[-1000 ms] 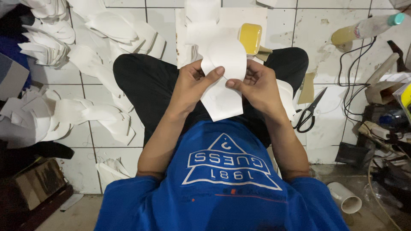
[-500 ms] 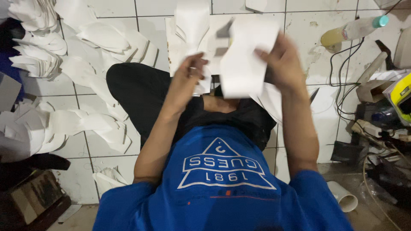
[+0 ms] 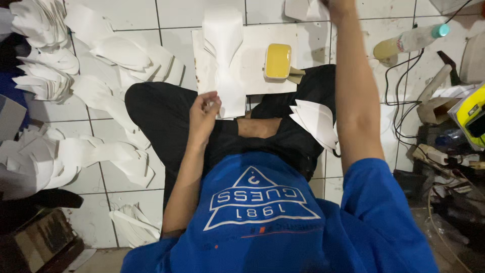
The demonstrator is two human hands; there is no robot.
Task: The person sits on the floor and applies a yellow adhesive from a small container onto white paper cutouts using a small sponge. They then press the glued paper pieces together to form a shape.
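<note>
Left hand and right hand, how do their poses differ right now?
The left hand is low over the lap, fingers curled at a white sheet on the board. The right hand reaches far forward, arm stretched, mostly cut off at the frame's top; its grip cannot be seen. Both are bare.

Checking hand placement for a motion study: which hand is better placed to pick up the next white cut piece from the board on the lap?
Probably the left hand: its fingers touch the white cut piece on the board. The right arm stretches out past the top edge.
</note>
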